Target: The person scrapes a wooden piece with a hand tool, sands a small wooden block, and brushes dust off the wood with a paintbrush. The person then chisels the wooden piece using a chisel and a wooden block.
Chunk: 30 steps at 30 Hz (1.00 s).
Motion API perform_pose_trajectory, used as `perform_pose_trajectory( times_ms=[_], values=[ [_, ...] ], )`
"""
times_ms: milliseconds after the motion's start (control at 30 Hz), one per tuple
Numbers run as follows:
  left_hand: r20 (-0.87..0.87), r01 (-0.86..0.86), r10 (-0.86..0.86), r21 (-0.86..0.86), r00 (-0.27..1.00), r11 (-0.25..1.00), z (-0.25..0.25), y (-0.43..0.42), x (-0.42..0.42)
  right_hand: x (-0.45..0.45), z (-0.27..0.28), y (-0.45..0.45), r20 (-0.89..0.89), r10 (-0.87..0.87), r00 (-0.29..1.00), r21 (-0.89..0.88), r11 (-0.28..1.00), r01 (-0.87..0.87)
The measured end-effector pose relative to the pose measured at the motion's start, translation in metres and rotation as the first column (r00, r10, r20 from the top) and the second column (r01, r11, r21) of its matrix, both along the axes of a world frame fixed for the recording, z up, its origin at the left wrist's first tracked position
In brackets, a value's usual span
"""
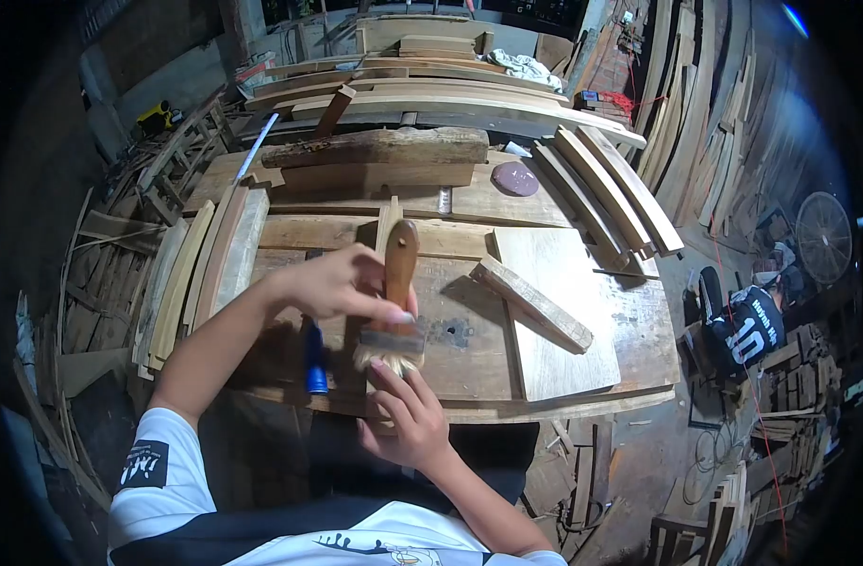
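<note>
A wide paintbrush [402,259] with a wooden handle and pale bristles is upright over the near part of the wooden workbench [280,373]. My left hand [342,283] is closed around the lower handle, just above the metal band. My right hand [408,420] is below it, fingertips touching the bristles, with the thumb apart from the half-bent fingers. A blue, handle-like object [315,363] lies left of the brush, partly hidden by my left forearm. To the right, a rough wood block [533,305] rests across a pale, smooth board [554,373].
A log with bark [393,146] and a purple disc [514,179] are at the bench's far side. Wood strips [601,179] lie right, more planks [205,264] left. A seated person [752,325] is near a fan [823,239] at right.
</note>
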<state>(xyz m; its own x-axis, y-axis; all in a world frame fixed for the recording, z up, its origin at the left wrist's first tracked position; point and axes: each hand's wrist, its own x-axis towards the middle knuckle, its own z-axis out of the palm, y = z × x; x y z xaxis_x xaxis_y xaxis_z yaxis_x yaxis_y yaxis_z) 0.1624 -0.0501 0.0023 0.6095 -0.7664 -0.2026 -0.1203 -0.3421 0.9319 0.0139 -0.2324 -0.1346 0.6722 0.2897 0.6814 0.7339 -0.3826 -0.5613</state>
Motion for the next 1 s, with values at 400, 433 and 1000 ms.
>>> perform_pose_trajectory(
  times_ms=[400,433,1000],
  values=[
    [0.642,-0.18,-0.012,0.233,0.767,0.956,0.008,0.003,0.001,0.003,0.003,0.0,0.027,-0.003,1.0,0.019,1.0,0.002],
    [0.456,-0.079,-0.001,0.155,0.89,0.985,0.012,0.001,-0.011,0.001,0.001,0.0,0.018,-0.007,1.0,0.011,1.0,0.006],
    [0.684,-0.229,0.151,0.025,0.714,0.973,0.0,0.012,0.032,0.001,0.027,-0.004,-0.005,0.027,1.0,-0.203,0.979,-0.028]
  ],
)
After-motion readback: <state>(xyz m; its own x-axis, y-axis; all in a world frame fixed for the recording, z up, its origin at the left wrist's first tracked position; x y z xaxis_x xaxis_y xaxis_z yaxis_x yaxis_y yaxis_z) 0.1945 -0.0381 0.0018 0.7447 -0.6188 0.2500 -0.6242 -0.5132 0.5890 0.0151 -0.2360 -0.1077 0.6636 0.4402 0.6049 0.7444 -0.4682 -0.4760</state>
